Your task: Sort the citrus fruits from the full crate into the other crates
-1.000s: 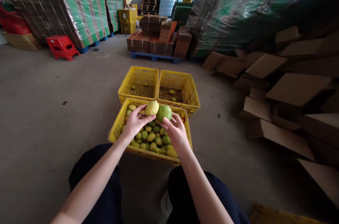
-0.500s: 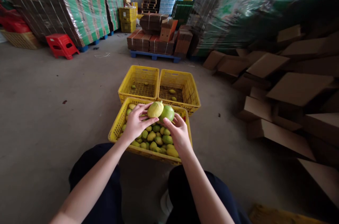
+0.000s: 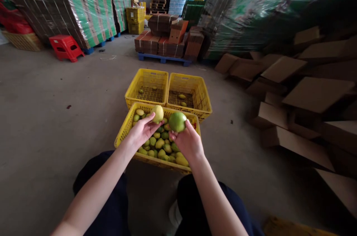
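My left hand (image 3: 142,130) is closed on a yellow lemon (image 3: 158,114), held up by thumb and fingers. A rounder green lemon (image 3: 177,122) rests in the closed fingers of my right hand (image 3: 189,141). A small gap separates the two fruits. Below both hands stands a yellow plastic crate (image 3: 121,134) filled with green and yellow lemons (image 3: 160,143). Beyond it are two more yellow crates side by side, the left crate (image 3: 131,93) and the right crate (image 3: 205,96), each with a couple of lemons on its slotted floor.
Opened cardboard boxes (image 3: 315,94) are heaped on the right. A red stool (image 3: 66,47) stands at the left by wrapped pallet stacks (image 3: 92,5). Further ahead, bundled flat cartons (image 3: 160,42) lie on a blue pallet (image 3: 163,58). My knees flank the near crate.
The two lemons, side by side before, have moved apart. My left hand has turned its lemon more upright, and my right hand has rolled palm-up under the green one.
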### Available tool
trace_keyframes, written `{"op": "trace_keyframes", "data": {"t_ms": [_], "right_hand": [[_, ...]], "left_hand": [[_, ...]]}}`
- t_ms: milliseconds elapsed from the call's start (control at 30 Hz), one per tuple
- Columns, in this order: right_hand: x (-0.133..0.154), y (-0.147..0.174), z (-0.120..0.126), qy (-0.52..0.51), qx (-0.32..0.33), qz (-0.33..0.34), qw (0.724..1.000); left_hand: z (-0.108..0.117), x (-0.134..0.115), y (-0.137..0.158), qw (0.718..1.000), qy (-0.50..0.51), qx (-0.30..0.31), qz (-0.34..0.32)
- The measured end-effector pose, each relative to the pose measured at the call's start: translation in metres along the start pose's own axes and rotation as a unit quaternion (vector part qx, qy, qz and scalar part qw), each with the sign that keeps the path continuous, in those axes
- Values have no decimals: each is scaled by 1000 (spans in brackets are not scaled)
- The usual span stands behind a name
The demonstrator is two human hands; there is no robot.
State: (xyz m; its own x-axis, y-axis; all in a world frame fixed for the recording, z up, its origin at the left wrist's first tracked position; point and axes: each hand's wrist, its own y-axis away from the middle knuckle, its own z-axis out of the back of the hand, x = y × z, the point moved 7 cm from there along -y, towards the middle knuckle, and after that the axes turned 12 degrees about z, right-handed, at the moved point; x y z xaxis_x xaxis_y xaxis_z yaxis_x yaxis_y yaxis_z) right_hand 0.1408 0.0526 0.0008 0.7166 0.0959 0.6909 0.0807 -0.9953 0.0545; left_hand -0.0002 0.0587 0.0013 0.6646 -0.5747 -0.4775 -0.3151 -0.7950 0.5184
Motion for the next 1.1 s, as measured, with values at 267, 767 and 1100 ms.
{"op": "trace_keyframes", "data": {"t_ms": [267,767,1100], "right_hand": [[-3,0,10,44,-38,-2,998],[38,17,-4,188,-36,240,952],[-16,4,7,-99,-88,6,991]], "left_hand": [[2,5,-8,999,-20,-16,-19],[-32,-8,27,950,-196,133,-205],[-6,27,-3,984,173,24,34]]}}
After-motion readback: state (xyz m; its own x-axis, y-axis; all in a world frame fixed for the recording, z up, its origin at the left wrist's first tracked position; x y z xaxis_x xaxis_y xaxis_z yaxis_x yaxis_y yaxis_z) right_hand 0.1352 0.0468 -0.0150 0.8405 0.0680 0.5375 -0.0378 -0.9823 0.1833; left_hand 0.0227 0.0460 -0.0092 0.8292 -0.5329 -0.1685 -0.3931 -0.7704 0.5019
